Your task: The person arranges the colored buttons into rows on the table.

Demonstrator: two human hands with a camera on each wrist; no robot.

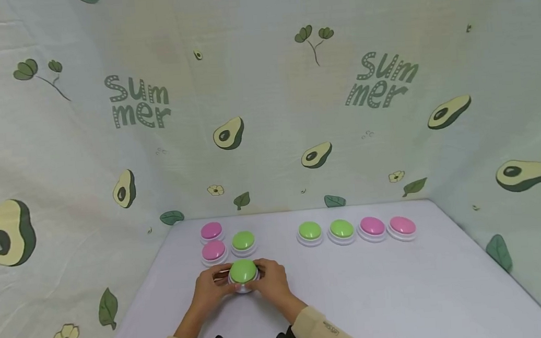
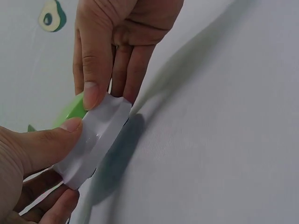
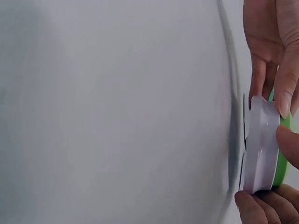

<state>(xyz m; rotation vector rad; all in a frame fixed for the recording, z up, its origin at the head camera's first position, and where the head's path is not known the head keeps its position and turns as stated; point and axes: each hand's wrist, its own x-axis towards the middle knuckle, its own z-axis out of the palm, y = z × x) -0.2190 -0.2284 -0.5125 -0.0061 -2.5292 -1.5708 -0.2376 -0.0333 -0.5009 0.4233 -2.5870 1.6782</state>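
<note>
While left hand (image 1: 210, 289) and right hand (image 1: 274, 283) pinch the held button (image 1: 243, 271) by its white base (image 3: 262, 147), grip snug | six o'clock from rear green button (image 1: 243, 240), seemingly just above surface (image 1: 377, 287) | advised: even pressure, base level.

Avocado-print cloth (image 1: 264, 85) behind white table (image 1: 378, 292)

Held a button (image 1: 243, 271) between left hand (image 1: 210, 289) and right hand (image 1: 273, 282) over the left part of the counter (image 1: 377, 287); had three buttons (image 1: 243, 240) just beyond, a row of four (image 1: 341, 229) farther right, and a cloth (image 1: 264, 85) behind the far edge.
</note>
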